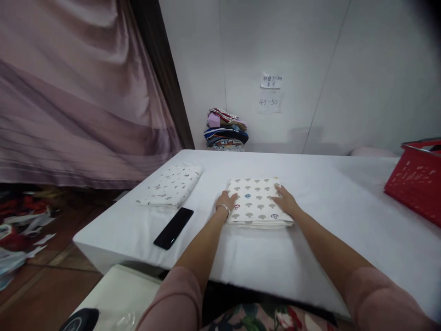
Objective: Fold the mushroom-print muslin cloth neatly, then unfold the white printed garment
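A folded white cloth with grey mushroom prints and a few coloured ones (257, 200) lies on the white-covered table in front of me. My left hand (226, 201) rests at its left edge, thumb over the top and fingers stretched along the side. At the right edge, my right hand (286, 201) lies with thumb and fingers apart, touching the cloth. Both hands are open and flank the cloth rather than wrapping round it. Further left is a second folded white cloth with small dark prints (174, 186).
A black phone (173, 228) lies near the left front of the table (310, 184). A red basket (415, 179) stands at the right. Behind the table is a stack of folded fabrics (226, 131). Paper notes (270, 101) hang on the wall, and a pink curtain (79, 92) hangs left.
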{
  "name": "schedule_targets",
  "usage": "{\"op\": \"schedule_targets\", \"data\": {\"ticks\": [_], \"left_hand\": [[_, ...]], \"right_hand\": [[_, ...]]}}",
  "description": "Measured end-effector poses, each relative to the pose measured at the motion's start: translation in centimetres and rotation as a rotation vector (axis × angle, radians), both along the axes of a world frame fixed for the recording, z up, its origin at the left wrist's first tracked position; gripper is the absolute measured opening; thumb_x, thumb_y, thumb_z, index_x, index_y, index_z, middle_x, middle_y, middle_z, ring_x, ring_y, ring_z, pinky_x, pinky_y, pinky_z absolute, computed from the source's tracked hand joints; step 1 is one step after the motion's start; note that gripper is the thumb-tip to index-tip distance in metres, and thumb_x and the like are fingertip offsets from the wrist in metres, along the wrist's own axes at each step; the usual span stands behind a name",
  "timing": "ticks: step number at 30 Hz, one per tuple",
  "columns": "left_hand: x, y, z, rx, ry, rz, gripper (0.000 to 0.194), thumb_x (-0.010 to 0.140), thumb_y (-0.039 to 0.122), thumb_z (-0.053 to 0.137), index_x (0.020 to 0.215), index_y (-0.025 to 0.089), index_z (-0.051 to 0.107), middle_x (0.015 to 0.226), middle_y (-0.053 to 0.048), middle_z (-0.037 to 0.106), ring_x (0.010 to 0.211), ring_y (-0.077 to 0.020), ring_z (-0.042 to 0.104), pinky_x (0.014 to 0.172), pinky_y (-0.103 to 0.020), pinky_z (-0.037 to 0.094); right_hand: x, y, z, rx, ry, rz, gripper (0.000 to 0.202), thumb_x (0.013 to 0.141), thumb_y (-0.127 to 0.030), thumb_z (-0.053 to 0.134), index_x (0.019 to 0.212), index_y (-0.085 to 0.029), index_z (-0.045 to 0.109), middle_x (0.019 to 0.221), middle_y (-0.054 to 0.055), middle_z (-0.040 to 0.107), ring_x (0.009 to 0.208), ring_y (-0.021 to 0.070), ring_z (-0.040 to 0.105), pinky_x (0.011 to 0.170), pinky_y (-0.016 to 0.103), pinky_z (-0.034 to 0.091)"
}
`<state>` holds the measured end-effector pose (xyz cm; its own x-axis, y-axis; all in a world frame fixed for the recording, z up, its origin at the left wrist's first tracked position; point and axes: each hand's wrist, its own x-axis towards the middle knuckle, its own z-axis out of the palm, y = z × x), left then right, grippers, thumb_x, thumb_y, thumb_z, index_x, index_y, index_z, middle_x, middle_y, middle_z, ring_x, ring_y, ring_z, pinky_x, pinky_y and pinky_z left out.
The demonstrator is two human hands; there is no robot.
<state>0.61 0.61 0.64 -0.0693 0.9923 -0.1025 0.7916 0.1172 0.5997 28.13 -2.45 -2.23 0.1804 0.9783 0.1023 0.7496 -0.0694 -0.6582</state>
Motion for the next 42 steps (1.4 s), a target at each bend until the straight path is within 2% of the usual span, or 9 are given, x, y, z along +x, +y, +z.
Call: {"op": "schedule_targets", "data": {"ticks": [4, 8, 17, 23, 30, 33, 35, 37, 42], "left_hand": [[0.3, -1.2, 0.6, 0.047, 0.16, -0.05, 0.06, 0.083, 0.052, 0.047, 0.129, 0.015, 0.041, 0.137, -0.018, 0.044, 0.126, -0.0288, 0.041, 0.101, -0.039, 0.034], [1.1, -3.3, -0.1, 0.184, 0.27, -0.307, 0.06, 0.085, 0.055, 0.042, 0.135, 0.022, 0.037, 0.15, -0.009, 0.024, 0.139, -0.0263, 0.018, 0.11, -0.044, 0.019], [1.3, -4.4, -0.8, 0.119, 0.298, -0.398, 0.06, 0.087, 0.058, 0.031, 0.137, 0.026, 0.035, 0.153, -0.005, 0.018, 0.141, -0.0266, 0.006, 0.11, -0.053, 0.013], [0.3, -4.6, -0.8, 0.171, 0.091, -0.202, 0.052, 0.086, 0.048, 0.042, 0.13, 0.021, 0.044, 0.15, -0.009, 0.026, 0.138, -0.0228, 0.02, 0.11, -0.038, 0.024], [1.2, -6.3, 0.1, 0.025, -0.048, -0.004, 0.064, 0.083, 0.042, 0.05, 0.137, 0.012, 0.032, 0.135, -0.019, 0.044, 0.121, -0.0278, 0.047, 0.101, -0.038, 0.039], [3.5, -10.8, -0.1, -0.048, -0.221, -0.073, 0.073, 0.08, 0.042, 0.055, 0.141, 0.012, 0.025, 0.135, -0.018, 0.044, 0.114, -0.0262, 0.053, 0.095, -0.035, 0.045], [4.6, -14.1, -0.4, -0.182, -0.422, -0.247, 0.072, 0.081, 0.041, 0.054, 0.142, 0.02, 0.024, 0.122, -0.011, 0.057, 0.086, -0.0199, 0.065, 0.075, -0.033, 0.054], [4.8, -16.2, -0.3, -0.246, -0.513, -0.378, 0.059, 0.081, 0.044, 0.053, 0.134, 0.024, 0.038, 0.114, -0.006, 0.061, 0.069, -0.0147, 0.064, 0.065, -0.031, 0.055], [2.9, -12.7, 0.9, 0.228, -0.321, -0.181, 0.027, 0.085, 0.037, 0.049, 0.102, 0.021, 0.062, 0.106, -0.004, 0.061, 0.086, -0.0154, 0.059, 0.081, -0.029, 0.05]], "right_hand": [[-0.4, -0.5, 1.3, -0.074, -0.211, 0.026, 0.056, 0.083, -0.038, 0.049, 0.134, -0.016, 0.044, 0.146, 0.014, 0.033, 0.133, 0.0281, 0.031, 0.106, 0.044, 0.029], [-1.7, -3.8, 1.3, 0.029, -0.482, 0.163, 0.054, 0.09, -0.046, 0.035, 0.136, -0.018, 0.04, 0.15, 0.011, 0.026, 0.139, 0.0276, 0.014, 0.109, 0.051, 0.019], [-2.7, -6.4, 0.1, -0.03, -0.457, 0.22, 0.054, 0.092, -0.048, 0.026, 0.139, -0.022, 0.036, 0.151, 0.007, 0.024, 0.14, 0.0238, 0.011, 0.108, 0.051, 0.021], [-1.1, -5.8, -0.5, 0.033, -0.177, 0.103, 0.056, 0.086, -0.046, 0.038, 0.133, -0.016, 0.045, 0.148, 0.011, 0.03, 0.137, 0.0247, 0.023, 0.108, 0.042, 0.028], [1.9, -5.6, -1.3, 0.017, 0.022, -0.014, 0.057, 0.077, -0.033, 0.048, 0.132, -0.017, 0.048, 0.128, 0.008, 0.056, 0.115, 0.0248, 0.053, 0.098, 0.039, 0.042], [5.3, -4.2, 0.8, 0.005, -0.102, 0.009, 0.059, 0.072, -0.023, 0.048, 0.131, -0.015, 0.05, 0.118, 0.009, 0.063, 0.106, 0.0256, 0.059, 0.09, 0.038, 0.047], [7.6, -3.2, 2.7, -0.006, -0.303, -0.007, 0.054, 0.072, -0.019, 0.048, 0.125, -0.012, 0.055, 0.11, 0.012, 0.066, 0.103, 0.0296, 0.06, 0.088, 0.042, 0.047], [8.6, -2.9, 4.2, -0.002, -0.428, -0.029, 0.052, 0.073, -0.017, 0.045, 0.123, -0.011, 0.057, 0.11, 0.015, 0.066, 0.106, 0.0321, 0.058, 0.09, 0.046, 0.044], [4.3, -6.0, 4.0, 0.111, -0.41, 0.133, 0.049, 0.086, -0.036, 0.036, 0.129, -0.018, 0.051, 0.133, 0.007, 0.052, 0.12, 0.0254, 0.048, 0.102, 0.04, 0.035]]}}
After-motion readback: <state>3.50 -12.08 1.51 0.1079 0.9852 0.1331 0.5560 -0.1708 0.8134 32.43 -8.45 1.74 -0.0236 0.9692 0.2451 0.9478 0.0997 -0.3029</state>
